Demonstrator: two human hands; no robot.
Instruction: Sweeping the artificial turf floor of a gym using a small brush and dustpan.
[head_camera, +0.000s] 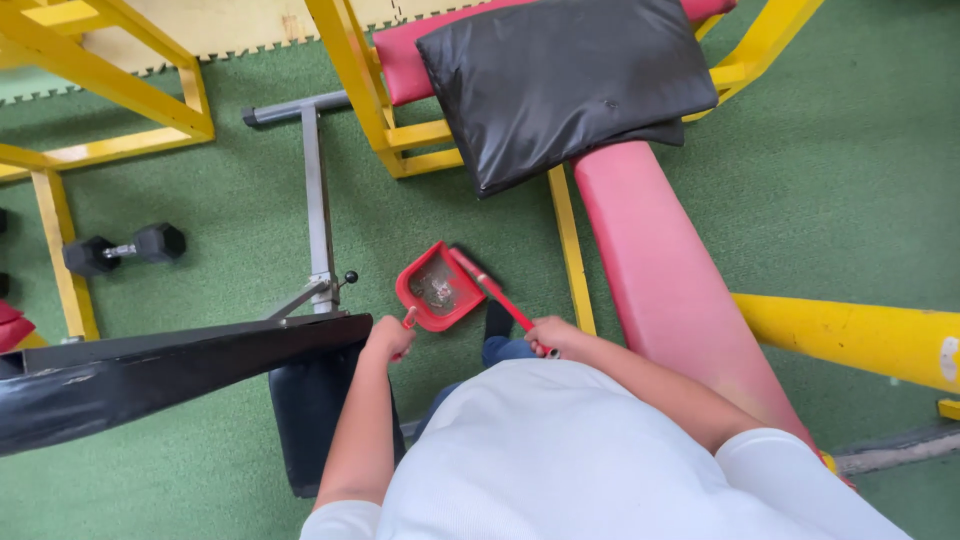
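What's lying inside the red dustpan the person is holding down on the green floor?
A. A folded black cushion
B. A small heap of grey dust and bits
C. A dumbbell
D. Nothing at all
B: the red dustpan, gripped by the left hand, has a greyish patch of dust and bits in its tray, while the right hand holds a red brush at its edge.

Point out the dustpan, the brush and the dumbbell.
dustpan (437, 290), head view, on its red tray.
brush (497, 295), head view, on its red handle.
dumbbell (125, 249), head view, on its middle bar.
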